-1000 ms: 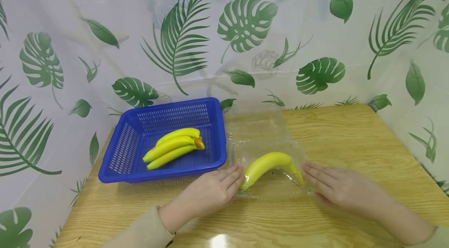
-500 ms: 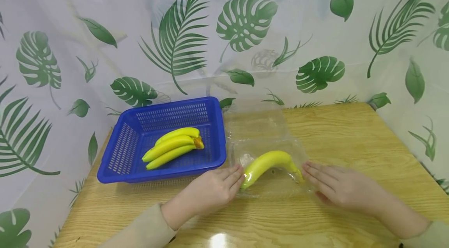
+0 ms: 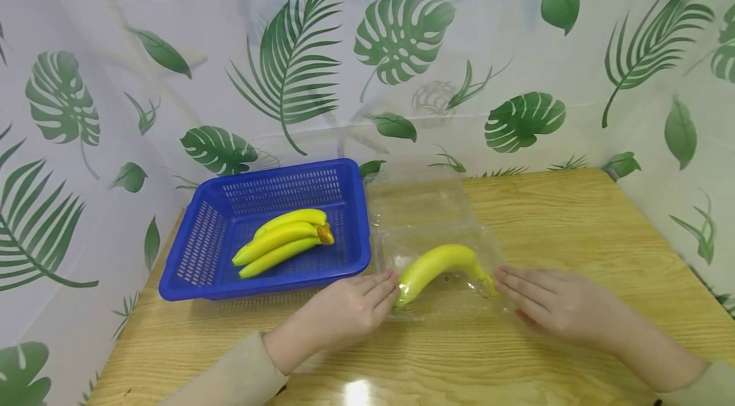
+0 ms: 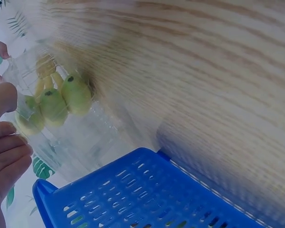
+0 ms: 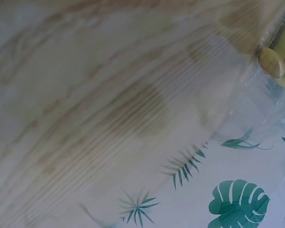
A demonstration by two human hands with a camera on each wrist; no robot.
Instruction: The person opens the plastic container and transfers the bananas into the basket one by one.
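Head view shows the left hand (image 3: 344,311) and right hand (image 3: 551,307) lying flat, fingers straight, fingertips touching opposite ends of a clear plastic container (image 3: 436,246) holding a banana bunch (image 3: 436,265). Neither hand grips anything. Just left on the wooden table (image 3: 574,227) sits a blue basket (image 3: 189,265) with more bananas (image 3: 281,241).

A wooden bench (image 3: 574,227) carries a blue basket (image 3: 189,253) at its far left corner, with a clear plastic box (image 3: 425,208) just beside it.
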